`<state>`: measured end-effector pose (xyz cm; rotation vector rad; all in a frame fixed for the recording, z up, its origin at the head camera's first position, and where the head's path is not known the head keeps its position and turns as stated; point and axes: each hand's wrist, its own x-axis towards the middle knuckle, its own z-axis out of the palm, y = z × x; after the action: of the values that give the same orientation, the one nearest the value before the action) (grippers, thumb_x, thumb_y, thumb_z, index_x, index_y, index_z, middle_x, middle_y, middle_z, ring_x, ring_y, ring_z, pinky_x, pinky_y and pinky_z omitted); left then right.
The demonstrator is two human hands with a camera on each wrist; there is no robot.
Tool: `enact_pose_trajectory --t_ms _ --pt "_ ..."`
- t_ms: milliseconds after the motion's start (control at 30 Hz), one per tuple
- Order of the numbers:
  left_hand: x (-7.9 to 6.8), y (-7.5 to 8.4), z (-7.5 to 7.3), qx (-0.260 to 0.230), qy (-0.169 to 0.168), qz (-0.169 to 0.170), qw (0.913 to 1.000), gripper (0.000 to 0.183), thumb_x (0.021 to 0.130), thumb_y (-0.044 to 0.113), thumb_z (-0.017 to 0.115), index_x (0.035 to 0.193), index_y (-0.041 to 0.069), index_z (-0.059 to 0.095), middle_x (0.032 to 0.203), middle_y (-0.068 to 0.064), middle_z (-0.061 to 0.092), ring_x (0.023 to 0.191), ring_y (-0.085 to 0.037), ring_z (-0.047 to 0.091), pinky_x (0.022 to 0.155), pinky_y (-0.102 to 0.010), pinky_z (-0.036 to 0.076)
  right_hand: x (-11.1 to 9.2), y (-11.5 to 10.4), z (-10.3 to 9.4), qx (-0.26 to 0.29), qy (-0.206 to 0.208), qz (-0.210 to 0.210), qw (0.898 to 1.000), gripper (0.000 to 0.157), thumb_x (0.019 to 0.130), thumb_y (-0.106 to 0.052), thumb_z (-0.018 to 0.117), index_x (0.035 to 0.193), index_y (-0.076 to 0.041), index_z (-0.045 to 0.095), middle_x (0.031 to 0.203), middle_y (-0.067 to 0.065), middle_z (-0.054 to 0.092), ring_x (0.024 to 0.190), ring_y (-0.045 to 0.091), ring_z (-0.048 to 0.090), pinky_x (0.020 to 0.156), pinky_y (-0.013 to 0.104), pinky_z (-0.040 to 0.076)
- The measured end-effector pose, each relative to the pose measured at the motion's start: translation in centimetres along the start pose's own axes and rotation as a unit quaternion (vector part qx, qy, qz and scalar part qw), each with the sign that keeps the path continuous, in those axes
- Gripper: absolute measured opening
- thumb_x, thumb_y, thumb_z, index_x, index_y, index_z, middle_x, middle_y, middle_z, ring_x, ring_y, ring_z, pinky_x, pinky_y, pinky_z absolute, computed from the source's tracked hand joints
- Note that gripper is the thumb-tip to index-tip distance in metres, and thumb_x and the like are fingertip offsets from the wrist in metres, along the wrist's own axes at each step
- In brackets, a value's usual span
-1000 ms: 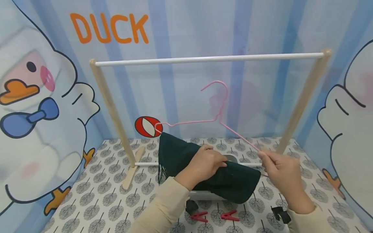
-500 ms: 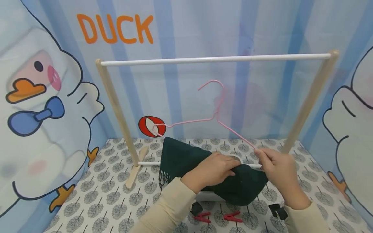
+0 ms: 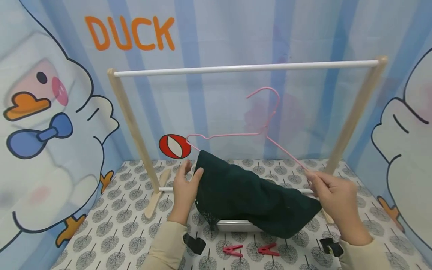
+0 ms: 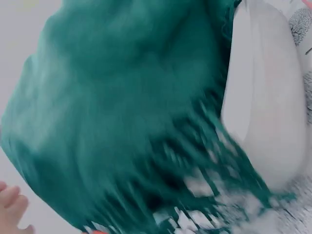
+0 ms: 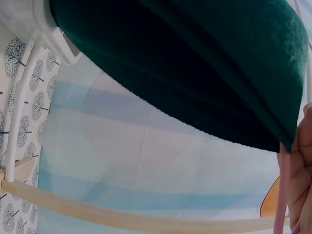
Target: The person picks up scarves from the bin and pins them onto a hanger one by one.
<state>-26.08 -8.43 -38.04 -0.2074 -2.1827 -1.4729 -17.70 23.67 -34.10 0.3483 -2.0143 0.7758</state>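
Observation:
A dark green fringed scarf (image 3: 249, 195) is draped over the lower bar of a pink wire hanger (image 3: 234, 134), which tilts down to the right. My right hand (image 3: 337, 198) pinches the hanger's right end; in the right wrist view the pink wire runs beside the fingers, just past the scarf's corner. At the scarf's left edge is my left hand (image 3: 185, 187), thumb and fingers spread apart. The left wrist view shows its fingertips (image 4: 12, 207) separate from the scarf, whose fringe (image 4: 185, 161) hangs loose and blurred.
Behind the scarf stands a rack with a white top rail (image 3: 243, 68) and wooden posts (image 3: 133, 129). A white tray (image 3: 236, 225) lies partly hidden beneath the scarf. Two red clothespins (image 3: 233, 250) lie on the tree-patterned tablecloth (image 3: 111, 225) in front.
My left hand has left the scarf's middle and moved left to its side edge. The hanger and scarf have shifted right and slightly up with my right hand, which keeps its pinch.

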Motion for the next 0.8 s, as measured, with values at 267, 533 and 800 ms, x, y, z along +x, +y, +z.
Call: enact_pose_trajectory --t_ms 267,533,800 --pt "0.4 -0.3 0.4 -0.083 -0.069 -0.080 0.9909 0.030 0.090 0.030 0.061 0.102 0.003 0.067 0.091 -0.012 0.067 0.081 -0.020 0.063 0.070 -0.033 0.053 -0.2 0.3 -0.5 -0.021 -0.014 -0.004 1.000 0.018 0.079 0.000 0.069 0.065 -0.010 0.067 0.046 -0.008 0.049 0.038 -0.006 0.036 0.042 0.013 0.031" --pt "2.5 2.6 -0.3 -0.278 -0.016 -0.005 0.9604 0.025 0.095 0.021 0.054 0.084 -0.001 0.057 0.068 0.001 0.050 0.060 -0.009 0.052 0.054 -0.022 0.043 -0.6 0.5 -0.9 -0.031 -0.021 0.021 0.999 0.014 0.080 0.000 0.069 0.068 -0.005 0.068 0.045 -0.003 0.051 0.038 -0.008 0.038 0.038 0.013 0.031" --pt "2.6 -0.5 -1.9 -0.080 -0.015 -0.107 0.9909 0.025 0.093 0.021 0.058 0.104 0.000 0.063 0.092 -0.010 0.061 0.081 -0.020 0.058 0.070 -0.032 0.049 -0.3 1.0 -1.0 -0.013 0.003 -0.024 1.000 0.024 0.080 0.002 0.068 0.060 -0.011 0.063 0.043 -0.008 0.045 0.033 -0.004 0.027 0.038 0.016 0.025"
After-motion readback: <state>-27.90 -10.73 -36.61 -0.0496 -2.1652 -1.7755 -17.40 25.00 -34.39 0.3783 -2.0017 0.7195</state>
